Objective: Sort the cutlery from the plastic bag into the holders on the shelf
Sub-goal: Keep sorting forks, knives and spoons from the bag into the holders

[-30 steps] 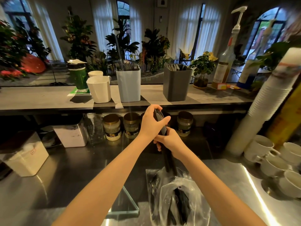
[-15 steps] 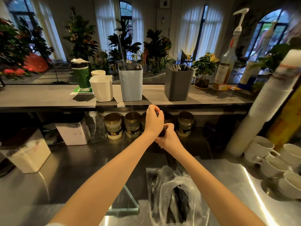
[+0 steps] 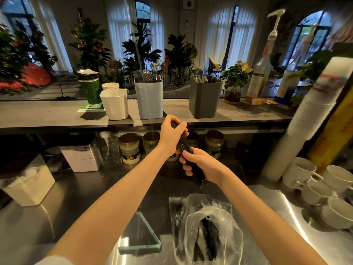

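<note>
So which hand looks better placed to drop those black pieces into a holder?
Probably the left hand: it grips the black cutlery at its upper end, just below the shelf. The right hand holds it lower down.

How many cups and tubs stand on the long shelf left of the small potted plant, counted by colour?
Green: 1, the tall green paper cup
White: 2, the small white paper cup and the white plastic jug
Light blue: 1, the light blue square plastic holder with silver cutlery
Dark grey: 1, the dark grey square plastic holder
Total: 5
</note>
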Motion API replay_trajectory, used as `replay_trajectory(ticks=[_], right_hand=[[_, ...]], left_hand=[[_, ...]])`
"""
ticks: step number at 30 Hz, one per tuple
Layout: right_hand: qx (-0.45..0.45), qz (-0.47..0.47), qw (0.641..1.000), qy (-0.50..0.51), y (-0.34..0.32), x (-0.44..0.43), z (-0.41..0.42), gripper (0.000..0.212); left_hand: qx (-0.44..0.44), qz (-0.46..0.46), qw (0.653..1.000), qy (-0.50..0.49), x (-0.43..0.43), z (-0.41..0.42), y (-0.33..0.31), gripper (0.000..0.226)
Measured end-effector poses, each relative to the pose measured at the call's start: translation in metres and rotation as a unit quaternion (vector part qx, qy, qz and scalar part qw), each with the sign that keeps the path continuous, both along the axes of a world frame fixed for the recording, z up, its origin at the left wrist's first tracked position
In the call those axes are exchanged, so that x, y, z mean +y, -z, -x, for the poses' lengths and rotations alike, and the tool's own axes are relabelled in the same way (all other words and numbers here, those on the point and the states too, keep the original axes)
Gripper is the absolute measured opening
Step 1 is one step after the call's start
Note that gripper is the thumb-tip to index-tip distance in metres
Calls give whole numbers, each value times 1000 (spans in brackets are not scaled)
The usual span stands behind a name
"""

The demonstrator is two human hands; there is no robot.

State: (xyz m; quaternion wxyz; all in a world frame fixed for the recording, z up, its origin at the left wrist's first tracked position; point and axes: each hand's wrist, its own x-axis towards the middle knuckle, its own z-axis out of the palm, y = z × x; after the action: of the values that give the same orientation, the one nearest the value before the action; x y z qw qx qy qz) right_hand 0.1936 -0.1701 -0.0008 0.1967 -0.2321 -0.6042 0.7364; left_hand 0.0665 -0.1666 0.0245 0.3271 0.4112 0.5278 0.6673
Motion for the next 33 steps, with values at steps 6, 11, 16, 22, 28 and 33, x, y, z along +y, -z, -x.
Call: replay_trajectory(ticks=[6,11,16,22,28,33], right_hand=[[19,-21,995,97,-4,12,4,12],[-114,-168,958,204,-22,35,5,9],[-253,-375,858,244,-32,50,6,41],[-261,-505,777,270,-49,75,1,33],[-107,-376,899,198,-100,108,-5,37],[5,-244,962,125,-133,151,-14,13]], left_hand=[[-13,104,993,47,10,4,-23,75],[114,235,961,89,23,-2,-34,60],[69,214,970,91,41,-9,-54,48],[126,176,973,77,67,-19,-81,19],[190,121,970,95,93,-7,-127,30],[246,70,957,135,117,-4,-163,18]])
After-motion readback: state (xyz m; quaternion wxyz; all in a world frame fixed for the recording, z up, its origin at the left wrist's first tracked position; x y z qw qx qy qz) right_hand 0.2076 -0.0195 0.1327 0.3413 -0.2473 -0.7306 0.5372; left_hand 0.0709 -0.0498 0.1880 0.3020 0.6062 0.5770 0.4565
